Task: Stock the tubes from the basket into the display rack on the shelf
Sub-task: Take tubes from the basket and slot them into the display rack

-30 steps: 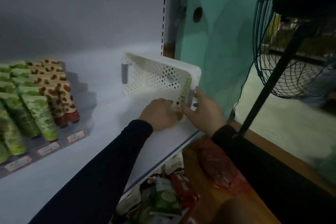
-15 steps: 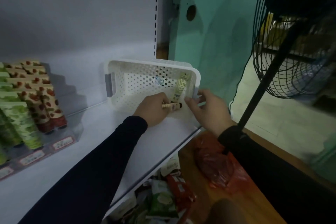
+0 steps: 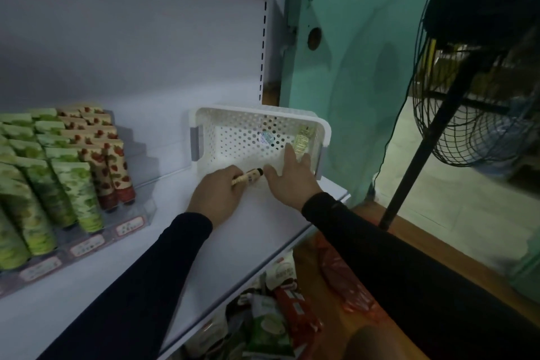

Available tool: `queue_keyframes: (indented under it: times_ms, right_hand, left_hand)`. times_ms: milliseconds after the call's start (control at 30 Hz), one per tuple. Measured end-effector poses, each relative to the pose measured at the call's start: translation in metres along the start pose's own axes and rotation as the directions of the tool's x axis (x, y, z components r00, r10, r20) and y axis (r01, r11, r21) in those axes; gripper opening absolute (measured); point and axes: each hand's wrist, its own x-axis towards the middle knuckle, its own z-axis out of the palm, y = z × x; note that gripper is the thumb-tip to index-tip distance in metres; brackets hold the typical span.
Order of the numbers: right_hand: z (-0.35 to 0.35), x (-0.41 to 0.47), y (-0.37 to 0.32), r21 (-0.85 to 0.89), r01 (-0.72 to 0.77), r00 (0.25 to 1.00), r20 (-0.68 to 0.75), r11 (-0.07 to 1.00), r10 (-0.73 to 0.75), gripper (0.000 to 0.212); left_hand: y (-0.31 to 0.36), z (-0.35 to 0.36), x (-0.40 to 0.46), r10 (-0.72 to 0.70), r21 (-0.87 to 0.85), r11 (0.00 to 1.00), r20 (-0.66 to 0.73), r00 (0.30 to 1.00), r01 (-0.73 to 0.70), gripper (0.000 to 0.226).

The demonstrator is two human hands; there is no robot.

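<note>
So the tube in play [image 3: 247, 178] is a small cream one with a dark cap, and the left hand [image 3: 217, 196] has its fingers curled around it, cap end poking out to the right. It sits right at the front wall of the white perforated basket [image 3: 233, 114], low over the shelf [image 3: 233, 237]. The basket is on the shelf's back right corner, tipped so its open side faces the camera. One more tube [image 3: 302, 139], pale yellow-green, leans against the basket's right inner wall. The right hand [image 3: 292, 175] reaches into the basket with fingers straight and spread, holding nothing, index tip just below that leaning tube; can't tell if it actually touches it.

Over at the shelf's left end is the clear display rack [image 3: 140, 210], already packed with rows of green-leaf tubes [image 3: 73, 193] and strawberry-print tubes [image 3: 114, 166], caps down, price labels along the front lip.

Both sleeves are dark. Below the shelf edge there's a pile of snack packets [image 3: 274, 321], and a black pedestal fan [image 3: 479, 67] stands off to the right by a teal wall [image 3: 350, 52].
</note>
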Motion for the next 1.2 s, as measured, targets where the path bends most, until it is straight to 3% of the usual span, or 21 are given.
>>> queue_keyframes:
  times_ms: [133,267,467,667,767,900,1000,1100,1200]
  right_hand:
    - [0.008,0.015,-0.005,-0.089,-0.064,0.998,-0.005,0.994,0.064,0.074]
    - [0.017,0.019,-0.004,-0.175,-0.087,0.992,-0.1,0.981,0.07,0.068]
    - [0.015,0.006,-0.004,-0.018,0.091,0.966,-0.24,0.996,-0.092,0.038]
    - [0.0,-0.014,0.0,0.024,0.239,0.957,-0.175,0.971,-0.231,0.035]
    - [-0.008,-0.023,0.002,0.072,0.232,0.964,-0.153,0.97,-0.219,0.034]
    - [-0.015,-0.035,-0.004,0.068,0.301,0.942,-0.177,0.951,-0.285,0.027]
    - [-0.018,-0.044,-0.016,0.207,0.34,0.93,-0.216,0.917,-0.296,0.022]
    - [-0.017,-0.053,-0.03,0.589,0.241,0.971,-0.14,0.771,-0.196,0.008]
    - [-0.01,-0.06,-0.051,0.9,-0.043,0.99,0.098,0.433,-0.105,0.008]
  left_hand:
    - [-0.01,0.0,-0.003,-0.03,-0.033,0.999,-0.01,1.0,0.029,0.019]
    - [-0.013,0.004,-0.004,-0.025,-0.025,0.999,-0.028,0.999,0.024,0.019]
    - [-0.013,0.005,-0.003,-0.033,-0.026,0.999,-0.06,0.998,0.031,0.022]
    - [-0.008,-0.008,-0.012,-0.096,-0.112,0.99,-0.126,0.987,0.082,0.018]
    - [-0.005,-0.019,-0.022,-0.145,-0.152,0.98,-0.125,0.981,0.125,0.009]
    - [0.002,-0.042,-0.046,-0.228,-0.295,0.937,-0.101,0.968,0.189,0.015]
    - [0.009,-0.063,-0.071,-0.306,-0.443,0.865,-0.094,0.947,0.236,0.011]
    - [0.015,-0.083,-0.097,-0.414,-0.615,0.746,-0.129,0.901,0.255,0.006]
    - [0.018,-0.105,-0.127,-0.482,-0.708,0.668,-0.175,0.858,0.231,0.013]
